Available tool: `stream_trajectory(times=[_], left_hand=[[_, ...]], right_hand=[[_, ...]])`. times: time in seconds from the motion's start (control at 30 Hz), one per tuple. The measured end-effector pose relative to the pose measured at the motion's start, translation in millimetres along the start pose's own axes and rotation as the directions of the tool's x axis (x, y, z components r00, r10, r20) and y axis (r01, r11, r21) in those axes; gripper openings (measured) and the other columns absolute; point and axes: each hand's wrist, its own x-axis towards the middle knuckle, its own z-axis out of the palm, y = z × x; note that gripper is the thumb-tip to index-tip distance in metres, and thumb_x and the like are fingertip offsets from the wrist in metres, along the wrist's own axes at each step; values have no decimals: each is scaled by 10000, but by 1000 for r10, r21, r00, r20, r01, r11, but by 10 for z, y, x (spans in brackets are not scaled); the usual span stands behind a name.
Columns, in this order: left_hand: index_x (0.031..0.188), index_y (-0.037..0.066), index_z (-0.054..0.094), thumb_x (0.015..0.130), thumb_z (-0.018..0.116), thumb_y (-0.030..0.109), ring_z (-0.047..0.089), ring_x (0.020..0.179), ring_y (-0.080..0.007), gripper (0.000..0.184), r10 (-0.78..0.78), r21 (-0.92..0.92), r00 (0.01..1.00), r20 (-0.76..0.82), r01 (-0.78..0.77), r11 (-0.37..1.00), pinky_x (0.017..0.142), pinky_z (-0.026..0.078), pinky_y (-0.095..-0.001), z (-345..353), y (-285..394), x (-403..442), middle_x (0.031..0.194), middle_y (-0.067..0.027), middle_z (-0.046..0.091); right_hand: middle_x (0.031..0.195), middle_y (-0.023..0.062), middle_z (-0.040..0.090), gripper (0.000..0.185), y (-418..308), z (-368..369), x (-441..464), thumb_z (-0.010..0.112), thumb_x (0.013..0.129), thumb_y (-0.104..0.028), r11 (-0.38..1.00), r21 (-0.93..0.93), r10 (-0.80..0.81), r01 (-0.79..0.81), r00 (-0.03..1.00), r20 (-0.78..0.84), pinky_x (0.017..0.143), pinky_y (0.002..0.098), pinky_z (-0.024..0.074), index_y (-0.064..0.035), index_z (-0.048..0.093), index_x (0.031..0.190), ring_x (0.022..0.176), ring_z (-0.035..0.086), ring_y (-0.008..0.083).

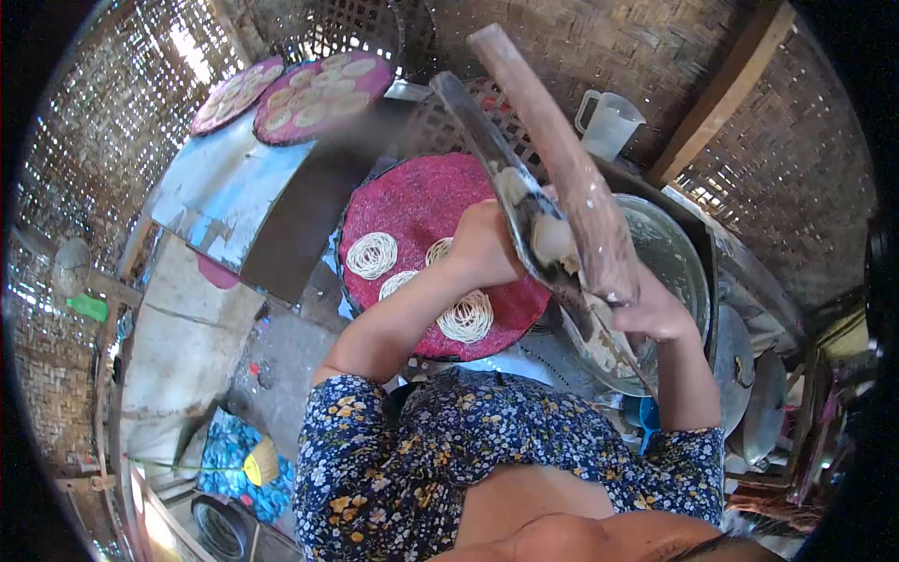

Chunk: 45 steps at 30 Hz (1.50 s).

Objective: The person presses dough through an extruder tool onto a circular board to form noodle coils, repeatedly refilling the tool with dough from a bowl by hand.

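A long two-piece wooden press stands tilted in front of me, its two arms spread apart. Pale dough lies in the hollow of its darker arm, and more is smeared toward the near end. My left hand is closed around the darker arm, its fingertips hidden behind it. Close to the near end of the thick arm, my right hand is bent around the wood. Below my left hand, several coiled noodle-like dough nests rest on a round red mesh tray.
A large metal basin with pale residue sits behind my right hand. Near the woven wall stands a clear plastic jug. Two round trays of dough nests lie on a metal sheet at the back left. A wooden post leans at the right.
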Motion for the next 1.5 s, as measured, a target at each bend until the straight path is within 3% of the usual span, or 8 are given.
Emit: stream_trajectory(times=[0.1,0.23,0.3,0.5,0.63,0.83,1.37,1.5], left_hand=[[1263,61,379,586,764,225,464,1146,-268,796,126,-599,932,340,111,793,953,370,-378,-266,-55,128,1223,-159,484],[1352,64,234,620,691,87,362,1233,-310,862,465,-976,884,-41,64,-209,1010,283,-500,-742,310,575,1278,-148,429],[1386,135,170,584,660,23,350,1217,-380,946,728,-924,653,-211,111,-367,996,298,-445,-707,425,684,1356,-242,273],[1341,85,268,690,648,101,384,1218,-298,755,367,-993,924,-110,-117,-2,1015,284,-499,-484,45,775,1259,-121,458],[1021,139,527,795,596,379,530,991,-247,337,117,-950,991,-61,-22,-311,916,387,-467,-135,-688,873,983,-57,578],[793,170,541,796,504,562,555,814,-231,394,-50,-931,998,-32,-48,-361,767,460,-442,-180,-994,698,820,-18,557],[763,194,580,821,368,629,562,809,-268,487,164,-924,974,-154,-84,-373,642,469,-424,-584,-473,602,774,-20,569],[801,215,600,868,334,571,572,775,-195,449,212,-935,960,-184,-104,-338,840,414,-448,-425,-363,543,802,6,612]], right_hand=[[1160,169,472,1063,525,-252,-156,788,486,-452,936,251,165,-246,938,306,989,374,277,47,305,1290,1146,409,306],[1160,226,458,989,490,-127,-261,768,533,-393,745,515,13,-423,782,623,955,407,327,91,306,1262,1126,435,321],[1162,248,449,991,560,-181,-272,761,551,-393,692,521,4,-500,724,689,923,429,367,99,279,1263,1073,479,335],[1066,253,510,918,357,-385,-246,687,598,-503,757,456,223,-469,840,494,810,453,440,8,323,1269,932,547,353],[1035,225,538,885,501,-518,-175,682,606,-494,793,372,400,-484,872,281,795,414,466,37,363,1238,924,563,316],[993,140,562,799,435,-338,129,695,613,-421,838,253,423,-484,868,259,743,323,484,47,415,1198,843,577,209],[993,54,584,706,-18,-278,-30,754,542,-370,908,-58,417,-414,888,196,830,280,389,18,541,1093,918,513,155],[970,56,600,758,-177,-340,-202,770,500,-399,889,-150,450,-433,886,110,835,283,400,29,543,1083,902,539,160]])
